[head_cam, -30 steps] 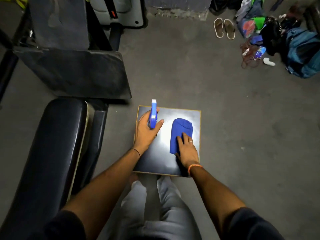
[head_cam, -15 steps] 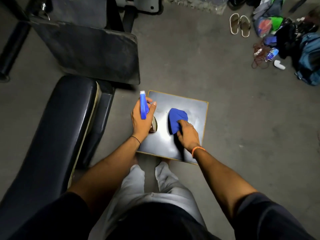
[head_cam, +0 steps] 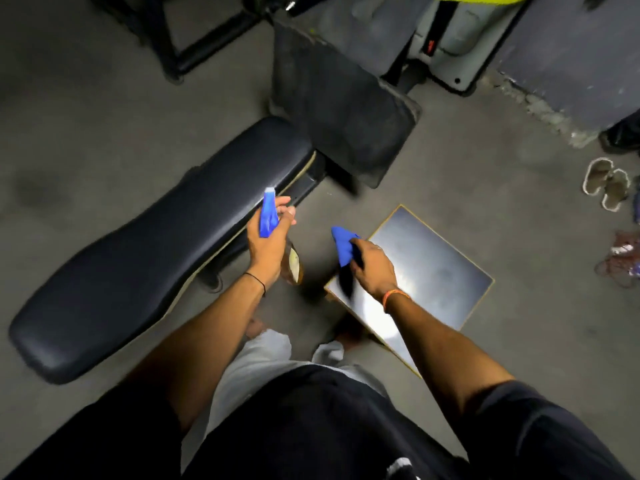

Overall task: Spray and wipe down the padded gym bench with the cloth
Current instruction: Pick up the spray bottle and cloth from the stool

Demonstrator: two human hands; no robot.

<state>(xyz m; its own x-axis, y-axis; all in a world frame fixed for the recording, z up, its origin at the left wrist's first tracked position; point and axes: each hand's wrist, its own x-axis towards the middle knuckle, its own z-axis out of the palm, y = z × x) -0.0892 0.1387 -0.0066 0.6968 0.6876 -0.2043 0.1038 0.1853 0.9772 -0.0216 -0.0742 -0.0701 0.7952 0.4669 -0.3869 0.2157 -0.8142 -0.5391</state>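
Concrete floor, black padded bench; left grip clasps spray bottle, right grip pinches blue cloth

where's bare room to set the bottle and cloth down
The bench top is bare end to end. The board is free right of the right hand holding the cloth. The floor left of the bench is open. Crowded: the right edge, with slippers and cords.
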